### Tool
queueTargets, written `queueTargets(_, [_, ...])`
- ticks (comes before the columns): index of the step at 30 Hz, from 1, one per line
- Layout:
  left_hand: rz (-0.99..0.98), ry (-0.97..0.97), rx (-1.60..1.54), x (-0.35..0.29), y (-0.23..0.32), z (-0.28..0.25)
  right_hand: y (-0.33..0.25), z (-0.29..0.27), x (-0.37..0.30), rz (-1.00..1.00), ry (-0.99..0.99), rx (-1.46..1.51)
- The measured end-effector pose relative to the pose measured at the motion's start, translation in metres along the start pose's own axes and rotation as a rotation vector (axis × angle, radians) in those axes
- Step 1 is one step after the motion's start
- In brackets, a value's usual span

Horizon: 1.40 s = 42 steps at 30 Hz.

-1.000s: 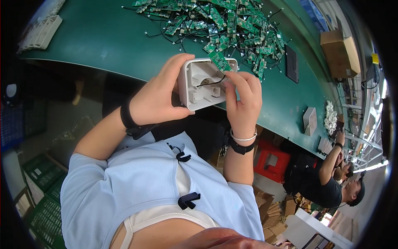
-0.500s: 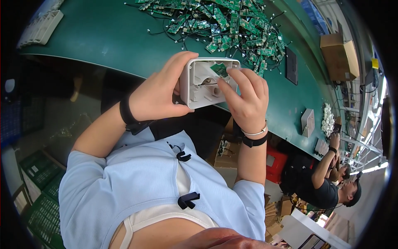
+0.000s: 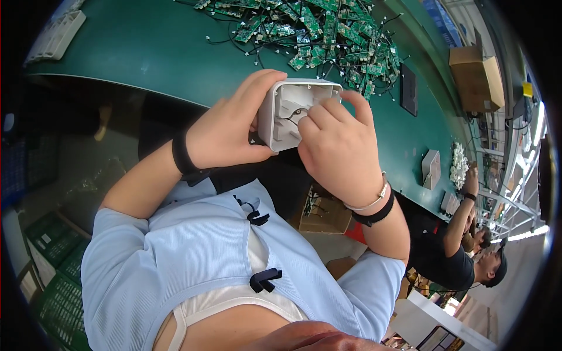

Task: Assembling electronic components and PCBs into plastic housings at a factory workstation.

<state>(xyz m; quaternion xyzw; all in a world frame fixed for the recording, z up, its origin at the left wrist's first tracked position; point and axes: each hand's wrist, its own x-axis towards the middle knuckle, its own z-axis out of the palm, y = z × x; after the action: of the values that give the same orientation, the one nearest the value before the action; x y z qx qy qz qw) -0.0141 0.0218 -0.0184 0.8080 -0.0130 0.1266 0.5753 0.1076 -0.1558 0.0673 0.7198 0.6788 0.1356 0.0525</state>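
My left hand (image 3: 225,131) grips the white box (image 3: 291,111) tight; right hand (image 3: 339,149) fingers poke inside it, above green table (image 3: 146,52) w/ circuit boards (image 3: 316,29).

housing interior: our right hand (image 3: 339,146) covers much of the white housing's (image 3: 287,114) open face; we cannot tell what the fingertips press.
left grip: our left hand (image 3: 228,131) hides the housing's near side.
board heap: beyond the grip, circuit boards (image 3: 328,29) run off the top edge; parts too small to tell.
tray: far left on the bench (image 3: 134,52), white tray (image 3: 55,35) cut by the rim.
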Motion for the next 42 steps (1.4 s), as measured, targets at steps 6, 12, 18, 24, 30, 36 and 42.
queueTargets(6, [-0.012, 0.002, -0.07, 0.0, -0.003, 0.004, -0.014, 0.013, -0.011, 0.369, -0.05, 0.433])
queueTargets(12, [-0.071, 0.008, -0.116, -0.002, -0.004, 0.003, -0.045, 0.026, -0.029, 0.479, 0.141, 0.538])
queueTargets(18, [-0.099, -0.008, -0.15, 0.001, -0.005, 0.001, -0.053, 0.05, -0.046, 0.518, 0.369, 0.626])
queueTargets(24, [-0.123, -0.041, -0.111, 0.002, -0.005, -0.003, -0.057, 0.055, -0.04, 0.581, 0.431, 0.692])
queueTargets(30, [-0.206, -0.051, -0.055, 0.003, 0.001, 0.0, -0.05, 0.049, -0.04, 0.455, 0.355, 0.477])
queueTargets(36, [-0.273, -0.081, -0.117, 0.003, 0.002, 0.003, -0.046, 0.051, -0.042, 0.364, 0.296, 0.439])
queueTargets(42, [-0.361, -0.092, -0.113, 0.004, 0.021, -0.022, -0.03, 0.043, -0.032, 0.241, 0.24, 0.493])
